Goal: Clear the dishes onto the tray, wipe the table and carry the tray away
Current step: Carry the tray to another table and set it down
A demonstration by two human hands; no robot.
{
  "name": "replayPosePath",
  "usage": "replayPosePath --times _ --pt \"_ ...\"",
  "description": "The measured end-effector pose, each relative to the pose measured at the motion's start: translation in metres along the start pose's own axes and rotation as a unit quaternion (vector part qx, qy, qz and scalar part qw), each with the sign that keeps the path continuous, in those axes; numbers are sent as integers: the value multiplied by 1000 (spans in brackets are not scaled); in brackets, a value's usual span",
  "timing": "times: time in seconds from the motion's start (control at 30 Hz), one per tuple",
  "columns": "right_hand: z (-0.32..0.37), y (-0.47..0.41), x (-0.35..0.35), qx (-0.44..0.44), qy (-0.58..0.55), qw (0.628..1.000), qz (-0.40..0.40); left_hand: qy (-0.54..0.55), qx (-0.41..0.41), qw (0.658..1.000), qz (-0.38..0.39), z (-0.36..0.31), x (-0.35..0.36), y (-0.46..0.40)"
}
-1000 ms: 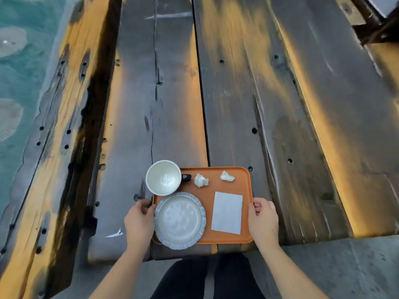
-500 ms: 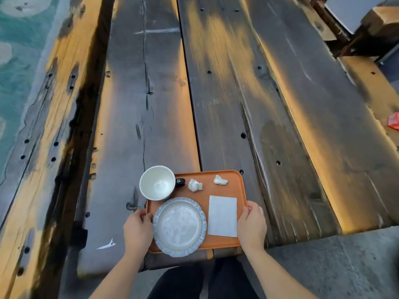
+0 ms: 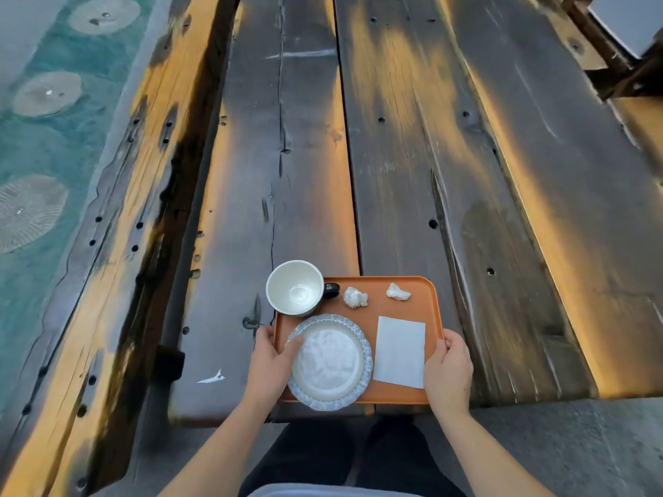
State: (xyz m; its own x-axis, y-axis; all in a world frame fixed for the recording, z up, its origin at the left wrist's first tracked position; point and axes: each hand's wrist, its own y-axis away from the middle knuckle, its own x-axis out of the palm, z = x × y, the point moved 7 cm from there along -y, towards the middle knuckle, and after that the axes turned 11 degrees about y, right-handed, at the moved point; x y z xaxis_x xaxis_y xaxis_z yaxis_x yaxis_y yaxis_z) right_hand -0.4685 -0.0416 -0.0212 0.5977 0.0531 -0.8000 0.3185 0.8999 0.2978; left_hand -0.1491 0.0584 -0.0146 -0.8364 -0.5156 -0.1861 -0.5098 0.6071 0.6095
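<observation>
An orange tray [image 3: 373, 310] sits at the near edge of the dark plank table [image 3: 412, 156]. On it are a white mug [image 3: 295, 286] with a dark handle at the far left corner, a blue-rimmed plate [image 3: 330, 362] near left, a flat white napkin [image 3: 399, 351] near right, and two crumpled tissues [image 3: 355, 297] [image 3: 397, 292] along the far side. My left hand [image 3: 269, 364] grips the tray's left edge, thumb over the plate's rim. My right hand [image 3: 448, 371] grips the right edge.
A wooden bench [image 3: 118, 245] runs along the table's left side, with teal patterned floor [image 3: 39, 156] beyond it. Dark furniture [image 3: 624, 48] stands at the far right. My legs show below the table edge, over grey pavement [image 3: 574, 446].
The tray has stayed at the near table edge with both hands on its sides. My left thumb now lies over the plate's rim. The view has shifted slightly.
</observation>
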Motion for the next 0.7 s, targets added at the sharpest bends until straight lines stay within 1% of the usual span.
replayPosePath --times 0.13,0.23,0.37,0.43,0.53,0.7 --pt "17 -2 -22 -10 -5 1000 7 7 10 1000 8 -20 0 13" --pt "38 -1 -43 -25 -11 1000 12 7 43 999 7 -46 -3 24" --pt "76 1 -77 -51 -37 998 16 60 54 997 1 -85 -11 42" --pt "94 -1 -94 -61 -53 997 20 71 66 995 -5 -106 -14 49" --pt "114 -3 -121 -74 -70 994 23 64 103 993 11 -144 -13 65" --pt "137 8 -166 -116 -74 989 62 73 138 987 30 -194 -21 82"
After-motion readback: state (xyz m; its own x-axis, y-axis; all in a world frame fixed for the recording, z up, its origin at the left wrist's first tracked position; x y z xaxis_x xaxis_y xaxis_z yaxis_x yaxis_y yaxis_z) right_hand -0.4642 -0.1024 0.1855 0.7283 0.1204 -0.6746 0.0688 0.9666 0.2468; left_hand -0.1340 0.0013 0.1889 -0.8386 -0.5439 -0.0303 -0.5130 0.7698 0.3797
